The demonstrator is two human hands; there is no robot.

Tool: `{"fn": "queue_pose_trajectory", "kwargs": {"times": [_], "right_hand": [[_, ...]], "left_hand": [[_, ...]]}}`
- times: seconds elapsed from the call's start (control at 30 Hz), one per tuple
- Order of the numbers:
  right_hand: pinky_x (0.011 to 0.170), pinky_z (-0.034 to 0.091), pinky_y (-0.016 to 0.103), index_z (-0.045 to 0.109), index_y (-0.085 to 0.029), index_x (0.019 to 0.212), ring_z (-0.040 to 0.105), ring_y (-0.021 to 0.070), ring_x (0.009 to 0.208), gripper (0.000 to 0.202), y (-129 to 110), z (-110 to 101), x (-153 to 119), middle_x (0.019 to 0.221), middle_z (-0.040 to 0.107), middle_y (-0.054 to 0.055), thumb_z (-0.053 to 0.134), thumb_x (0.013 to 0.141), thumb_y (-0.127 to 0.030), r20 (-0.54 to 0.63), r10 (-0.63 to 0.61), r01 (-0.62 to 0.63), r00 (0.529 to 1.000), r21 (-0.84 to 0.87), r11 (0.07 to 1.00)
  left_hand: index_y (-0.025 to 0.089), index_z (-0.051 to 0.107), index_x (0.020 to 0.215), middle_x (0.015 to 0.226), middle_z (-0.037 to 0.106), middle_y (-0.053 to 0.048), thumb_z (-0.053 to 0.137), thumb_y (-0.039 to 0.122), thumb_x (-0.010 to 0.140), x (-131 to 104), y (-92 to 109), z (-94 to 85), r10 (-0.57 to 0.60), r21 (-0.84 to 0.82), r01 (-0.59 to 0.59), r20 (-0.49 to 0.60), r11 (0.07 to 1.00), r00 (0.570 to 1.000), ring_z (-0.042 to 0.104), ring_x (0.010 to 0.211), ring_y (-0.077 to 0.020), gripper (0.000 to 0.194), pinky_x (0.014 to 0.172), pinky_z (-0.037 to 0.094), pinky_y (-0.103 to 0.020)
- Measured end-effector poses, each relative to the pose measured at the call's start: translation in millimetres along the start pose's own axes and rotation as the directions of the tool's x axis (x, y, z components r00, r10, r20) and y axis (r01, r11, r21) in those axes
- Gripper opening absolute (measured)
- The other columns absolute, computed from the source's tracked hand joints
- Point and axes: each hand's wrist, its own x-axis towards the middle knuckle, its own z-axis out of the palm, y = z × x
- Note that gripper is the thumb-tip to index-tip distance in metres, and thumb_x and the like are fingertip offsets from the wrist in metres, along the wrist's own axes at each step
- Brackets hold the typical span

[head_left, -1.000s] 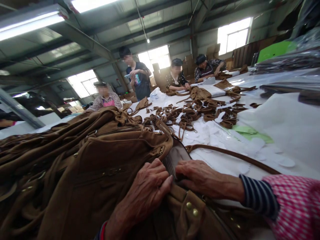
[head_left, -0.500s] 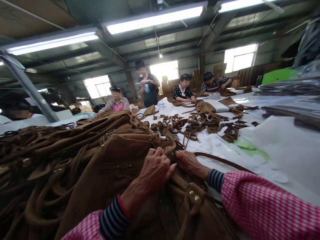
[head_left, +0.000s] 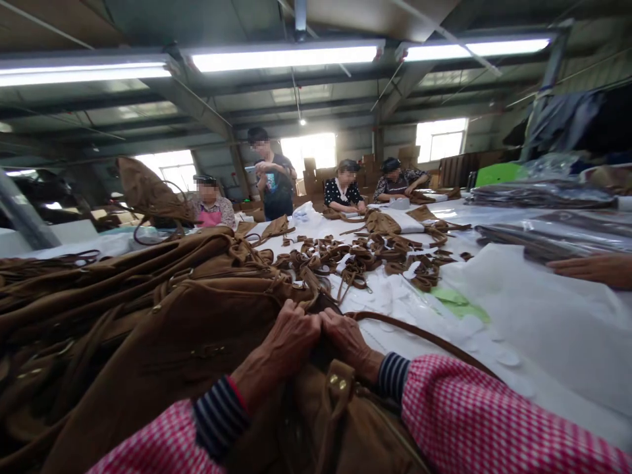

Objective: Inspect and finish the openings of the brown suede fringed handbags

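Head view puts your left hand (head_left: 291,332) and right hand (head_left: 348,336) knuckle to knuckle at mid-frame, the fingers of both curled tight and seemingly clenched on the edge of a brown bag (head_left: 370,421); the fingertips themselves are hidden. That bag lies at lower centre, between your forearms, probably so you can press and pull on it from both sides. Your hands meet, it seems, so that one steadies the material against the other. A brown strap (head_left: 424,329) trails rightward, out of your grip. Heaped brown bags (head_left: 133,316) fill the left, within reach, while small straps (head_left: 375,247) litter the white-covered counter (head_left: 543,329) beyond.
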Motion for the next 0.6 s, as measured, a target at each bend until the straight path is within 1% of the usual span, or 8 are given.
{"fn": "queue_pose_trajectory", "kwargs": {"times": [0.07, 0.13, 0.17, 0.23, 0.3, 0.37, 0.47, 0.6], "right_hand": [[0.065, 0.04, 0.028, 0.059, -0.017, 0.103, 0.067, 0.0201, 0.088, 0.01, 0, 3, -1, 0.103, 0.067, 0.008, 0.054, 0.094, -0.019, -0.041, -0.028, 0.028, 0.999, 0.013, 1.0], [0.063, 0.038, 0.028, 0.059, -0.016, 0.104, 0.066, 0.0198, 0.086, 0.014, 1, 6, -2, 0.101, 0.067, 0.008, 0.056, 0.091, -0.016, -0.091, -0.053, 0.056, 0.994, 0.023, 0.998], [0.062, 0.037, 0.029, 0.059, -0.016, 0.104, 0.066, 0.0196, 0.084, 0.015, 1, 7, -3, 0.099, 0.067, 0.008, 0.055, 0.09, -0.015, -0.113, -0.059, 0.062, 0.992, 0.023, 0.998], [0.06, 0.034, 0.029, 0.059, -0.016, 0.101, 0.065, 0.0192, 0.081, 0.013, 1, 6, -4, 0.097, 0.067, 0.007, 0.053, 0.09, -0.013, -0.137, -0.067, 0.069, 0.988, 0.013, 0.997], [0.059, 0.032, 0.029, 0.06, -0.017, 0.097, 0.064, 0.0186, 0.078, 0.011, 0, 4, -5, 0.094, 0.067, 0.007, 0.052, 0.09, -0.013, -0.141, -0.078, 0.079, 0.987, -0.002, 0.997], [0.059, 0.032, 0.029, 0.059, -0.017, 0.095, 0.063, 0.0183, 0.078, 0.01, -1, 3, -5, 0.093, 0.066, 0.006, 0.053, 0.089, -0.012, -0.141, -0.107, 0.106, 0.984, -0.017, 0.994], [0.059, 0.033, 0.029, 0.059, -0.017, 0.095, 0.062, 0.0191, 0.079, 0.012, 1, 4, -3, 0.094, 0.065, 0.006, 0.056, 0.085, -0.011, -0.161, -0.154, 0.148, 0.975, -0.05, 0.988], [0.059, 0.035, 0.029, 0.058, -0.018, 0.097, 0.062, 0.0198, 0.083, 0.013, 5, 12, 1, 0.094, 0.064, 0.006, 0.058, 0.085, -0.014, -0.182, -0.215, 0.203, 0.96, -0.081, 0.976]], "left_hand": [[0.017, 0.069, 0.103, 0.1, 0.073, -0.012, 0.054, 0.008, 0.093, -11, 6, 15.5, 0.034, -0.007, -0.035, -0.116, 0.999, 0.993, 0.065, 0.103, -0.0301, 0.02, 0.098, 0.043, -0.053], [0.021, 0.067, 0.117, 0.127, 0.068, -0.011, 0.052, 0.009, 0.096, -19, 4, 25.8, 0.053, -0.043, -0.064, -0.226, 0.997, 0.973, 0.057, 0.124, -0.03, 0.028, 0.109, 0.034, -0.056], [0.023, 0.066, 0.122, 0.134, 0.065, -0.01, 0.053, 0.01, 0.096, -20, 0, 28.0, 0.042, -0.082, -0.063, -0.244, 0.995, 0.969, 0.053, 0.13, -0.0288, 0.032, 0.112, 0.031, -0.054], [0.025, 0.067, 0.123, 0.127, 0.068, -0.008, 0.057, 0.015, 0.095, -19, -12, 27.1, -0.05, -0.203, 0.012, -0.18, 0.979, 0.982, 0.057, 0.123, -0.0261, 0.032, 0.106, 0.038, -0.047], [0.029, 0.072, 0.116, 0.107, 0.071, -0.004, 0.063, 0.023, 0.092, -14, -24, 22.6, -0.175, -0.333, 0.15, -0.044, 0.931, 0.984, 0.063, 0.103, -0.0234, 0.027, 0.09, 0.044, -0.039], [0.033, 0.077, 0.105, 0.096, 0.07, -0.001, 0.067, 0.027, 0.089, -9, -32, 19.4, -0.218, -0.406, 0.221, 0.055, 0.887, 0.974, 0.062, 0.098, -0.0229, 0.02, 0.083, 0.043, -0.036], [0.033, 0.079, 0.091, 0.091, 0.071, 0.001, 0.067, 0.024, 0.087, -5, -31, 22.2, -0.195, -0.436, 0.207, 0.073, 0.876, 0.978, 0.057, 0.107, -0.0255, 0.015, 0.082, 0.038, -0.036], [0.031, 0.077, 0.089, 0.092, 0.072, 0.001, 0.065, 0.03, 0.09, -5, -25, 33.6, -0.215, -0.468, 0.202, 0.026, 0.86, 0.976, 0.054, 0.106, -0.0255, 0.013, 0.08, 0.035, -0.037]]}}
